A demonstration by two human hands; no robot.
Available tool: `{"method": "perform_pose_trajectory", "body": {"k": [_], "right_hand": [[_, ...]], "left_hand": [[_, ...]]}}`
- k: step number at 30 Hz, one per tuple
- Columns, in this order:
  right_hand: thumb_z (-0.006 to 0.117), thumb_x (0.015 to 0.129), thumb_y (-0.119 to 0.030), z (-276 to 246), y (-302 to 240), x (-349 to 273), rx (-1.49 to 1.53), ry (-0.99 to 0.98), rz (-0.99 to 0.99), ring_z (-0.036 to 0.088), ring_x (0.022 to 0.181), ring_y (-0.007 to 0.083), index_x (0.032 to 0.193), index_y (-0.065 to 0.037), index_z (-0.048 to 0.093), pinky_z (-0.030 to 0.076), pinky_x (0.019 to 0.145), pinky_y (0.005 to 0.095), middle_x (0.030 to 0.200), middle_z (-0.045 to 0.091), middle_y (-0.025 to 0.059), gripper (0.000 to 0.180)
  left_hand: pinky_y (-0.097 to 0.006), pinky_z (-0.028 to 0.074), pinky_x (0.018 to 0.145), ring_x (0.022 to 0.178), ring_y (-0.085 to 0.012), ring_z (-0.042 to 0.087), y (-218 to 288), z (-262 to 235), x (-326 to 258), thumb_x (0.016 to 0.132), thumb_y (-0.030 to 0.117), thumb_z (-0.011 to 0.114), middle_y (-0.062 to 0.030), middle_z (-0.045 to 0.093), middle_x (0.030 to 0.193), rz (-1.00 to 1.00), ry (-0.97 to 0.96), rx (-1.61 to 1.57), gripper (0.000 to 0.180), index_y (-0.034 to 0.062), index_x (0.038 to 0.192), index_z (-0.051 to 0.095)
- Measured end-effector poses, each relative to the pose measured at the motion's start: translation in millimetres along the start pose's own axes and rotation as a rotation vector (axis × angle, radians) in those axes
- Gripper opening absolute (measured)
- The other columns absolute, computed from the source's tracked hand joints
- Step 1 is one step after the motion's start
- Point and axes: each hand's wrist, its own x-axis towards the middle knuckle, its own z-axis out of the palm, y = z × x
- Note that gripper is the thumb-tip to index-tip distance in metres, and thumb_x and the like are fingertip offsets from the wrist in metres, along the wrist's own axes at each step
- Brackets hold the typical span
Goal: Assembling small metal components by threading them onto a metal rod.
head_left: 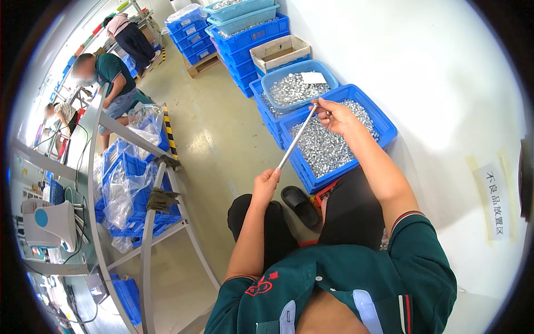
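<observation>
A slim silvery metal rod (pixel 297 138) slants between my two hands. My left hand (pixel 266 183) is closed around its lower end, above my left knee. At the upper end the fingers of my right hand (pixel 335 116) pinch the rod's tip; any small part held there is too small to make out. Below my right hand stands a blue crate (pixel 384 129) full of small shiny metal parts (pixel 325 149). Just beyond it, a lighter blue basket (pixel 332 78) holds more such parts, with a white slip of paper (pixel 313 78) on top.
Stacked blue crates (pixel 242 61) and a cardboard box (pixel 281 53) line the white wall. On the left are a metal-framed workbench (pixel 94 167) and plastic-covered crates (pixel 130 192). Several people work farther back, one in a green shirt (pixel 108 69). A black slipper (pixel 300 205) shows between my knees.
</observation>
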Motion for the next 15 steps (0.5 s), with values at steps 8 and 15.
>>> {"method": "perform_pose_trajectory", "body": {"k": [8,15], "right_hand": [[0.056,0.083,-0.008,9,-1,-5,-0.09,0.003,-0.098,0.053,0.056,0.0056,0.096,0.0,0.057,0.041,0.043,0.0158,0.086,0.063,0.0101,0.016],[0.062,0.078,-0.012,11,-1,-5,-0.473,0.012,-0.109,0.045,0.051,0.0061,0.088,-0.003,0.06,0.033,0.042,0.0186,0.067,0.054,0.0008,0.013]], "left_hand": [[-0.021,0.02,0.04,0.044,-0.0027,0.027,-3,-2,1,0.087,0.031,0.051,0.0079,0.033,0.051,0.011,0.016,0.01,0.034,0.0096,0.061,0.045],[-0.021,0.02,0.04,0.044,-0.0025,0.027,-1,0,1,0.087,0.03,0.051,0.0079,0.033,0.051,-0.015,0.011,0.013,0.034,0.0094,0.061,0.045]]}}
